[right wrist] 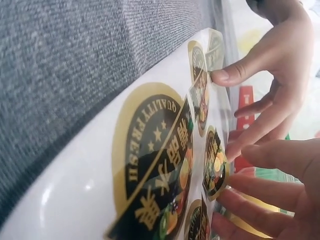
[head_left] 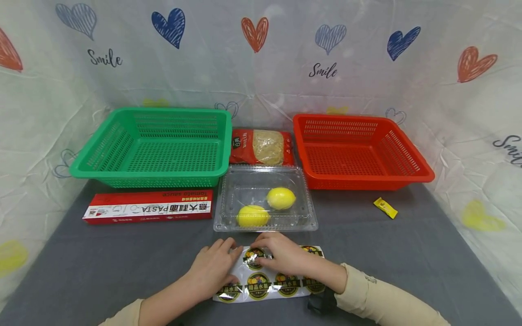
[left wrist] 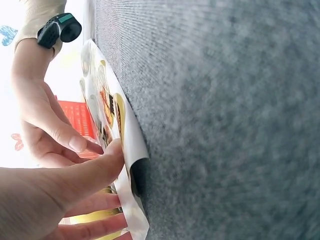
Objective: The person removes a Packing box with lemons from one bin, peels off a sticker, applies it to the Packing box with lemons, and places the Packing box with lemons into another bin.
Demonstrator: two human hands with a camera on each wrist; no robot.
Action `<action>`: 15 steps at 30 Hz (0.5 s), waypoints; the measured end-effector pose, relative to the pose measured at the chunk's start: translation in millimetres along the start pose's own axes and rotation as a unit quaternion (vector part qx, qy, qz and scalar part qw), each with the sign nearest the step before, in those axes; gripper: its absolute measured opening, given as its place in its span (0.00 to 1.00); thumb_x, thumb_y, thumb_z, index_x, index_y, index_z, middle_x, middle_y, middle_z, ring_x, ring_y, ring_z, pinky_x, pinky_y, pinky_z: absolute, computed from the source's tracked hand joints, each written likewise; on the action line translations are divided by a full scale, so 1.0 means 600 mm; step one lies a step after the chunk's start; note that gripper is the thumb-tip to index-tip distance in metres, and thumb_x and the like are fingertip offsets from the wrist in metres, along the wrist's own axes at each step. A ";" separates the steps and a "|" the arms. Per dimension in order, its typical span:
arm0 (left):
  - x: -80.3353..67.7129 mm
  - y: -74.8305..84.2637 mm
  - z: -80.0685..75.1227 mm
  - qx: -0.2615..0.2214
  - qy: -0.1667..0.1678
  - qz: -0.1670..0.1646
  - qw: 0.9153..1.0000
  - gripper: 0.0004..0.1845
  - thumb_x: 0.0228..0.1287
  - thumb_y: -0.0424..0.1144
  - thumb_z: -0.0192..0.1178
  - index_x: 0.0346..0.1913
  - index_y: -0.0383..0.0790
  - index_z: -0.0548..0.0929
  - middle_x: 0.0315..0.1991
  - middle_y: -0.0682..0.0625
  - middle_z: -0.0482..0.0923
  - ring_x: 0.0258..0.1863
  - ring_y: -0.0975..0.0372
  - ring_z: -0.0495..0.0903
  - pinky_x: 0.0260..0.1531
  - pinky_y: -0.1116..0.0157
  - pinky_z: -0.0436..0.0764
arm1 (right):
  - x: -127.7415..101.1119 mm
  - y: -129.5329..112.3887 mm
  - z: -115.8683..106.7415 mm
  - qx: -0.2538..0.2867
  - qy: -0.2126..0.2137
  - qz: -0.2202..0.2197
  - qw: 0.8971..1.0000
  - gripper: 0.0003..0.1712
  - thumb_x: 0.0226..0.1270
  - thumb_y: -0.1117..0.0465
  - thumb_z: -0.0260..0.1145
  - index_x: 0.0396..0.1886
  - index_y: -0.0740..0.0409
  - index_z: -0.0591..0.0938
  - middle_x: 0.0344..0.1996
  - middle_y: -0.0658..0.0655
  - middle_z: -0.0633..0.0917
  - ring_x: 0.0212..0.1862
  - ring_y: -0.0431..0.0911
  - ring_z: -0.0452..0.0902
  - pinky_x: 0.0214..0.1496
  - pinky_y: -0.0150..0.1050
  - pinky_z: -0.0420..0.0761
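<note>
A white sheet of round black-and-gold stickers (head_left: 258, 286) lies on the table in front of me, its near edge lifted a little in the left wrist view. My left hand (head_left: 214, 269) rests at the sheet's left end, thumb on the surface and fingers by the far edge. Over the far row is my right hand (head_left: 285, 256), its thumb and fingers apart around one round sticker (right wrist: 216, 165). In the right wrist view, the right fingertips touch that sticker's edge. Beyond the sheet, a clear plastic box (head_left: 219, 217) contains two lemons (head_left: 281, 198).
A green basket (head_left: 226, 149) stands at back left, a red basket (head_left: 426, 174) at back right. Between them lies a noodle packet (head_left: 267, 147). The red pasta box (head_left: 148, 207) sits left of the clear box, a small yellow wrapped packet (head_left: 385, 208) to the right.
</note>
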State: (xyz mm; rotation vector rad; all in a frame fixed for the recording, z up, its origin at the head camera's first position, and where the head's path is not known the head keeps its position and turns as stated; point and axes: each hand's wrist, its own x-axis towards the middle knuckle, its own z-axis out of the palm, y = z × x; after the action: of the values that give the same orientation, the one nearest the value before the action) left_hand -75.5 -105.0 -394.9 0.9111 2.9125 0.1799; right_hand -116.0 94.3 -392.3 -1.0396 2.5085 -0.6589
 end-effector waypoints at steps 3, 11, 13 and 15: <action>0.001 0.000 -0.001 0.000 -0.001 0.000 1.000 0.34 0.39 0.52 0.73 0.51 0.39 0.80 0.42 0.47 0.73 0.40 0.57 0.73 0.25 0.58 0.76 | -0.002 -0.002 -0.001 0.006 0.008 0.002 1.000 0.16 0.62 0.58 0.64 0.49 0.57 0.81 0.43 0.49 0.79 0.47 0.41 0.73 0.50 0.35 0.73; 0.002 -0.001 0.001 0.007 0.011 0.008 1.000 0.33 0.37 0.52 0.73 0.49 0.38 0.81 0.41 0.47 0.73 0.39 0.57 0.73 0.23 0.59 0.76 | -0.009 0.003 0.005 0.067 0.054 -0.006 0.996 0.07 0.60 0.67 0.63 0.37 0.55 0.85 0.33 0.46 0.81 0.36 0.35 0.75 0.36 0.28 0.75; 0.002 -0.001 0.001 0.008 0.013 0.011 1.000 0.34 0.37 0.53 0.73 0.49 0.38 0.81 0.41 0.48 0.73 0.39 0.57 0.73 0.23 0.59 0.76 | -0.010 0.005 0.006 0.085 0.063 -0.009 0.994 0.07 0.59 0.69 0.63 0.33 0.55 0.84 0.31 0.46 0.81 0.33 0.33 0.74 0.32 0.26 0.74; 0.002 -0.002 0.001 0.008 0.013 0.012 1.000 0.34 0.37 0.53 0.73 0.49 0.38 0.81 0.41 0.48 0.73 0.39 0.57 0.73 0.23 0.59 0.76 | -0.011 0.006 0.006 0.091 0.072 -0.011 0.993 0.07 0.58 0.69 0.63 0.31 0.54 0.84 0.30 0.44 0.81 0.32 0.32 0.73 0.32 0.26 0.74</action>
State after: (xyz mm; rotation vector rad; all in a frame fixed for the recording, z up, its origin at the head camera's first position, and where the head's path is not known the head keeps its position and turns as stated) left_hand -76.9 -105.1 -395.7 0.9549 2.9312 0.1726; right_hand -111.7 100.2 -396.5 -0.9874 2.5021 -0.9801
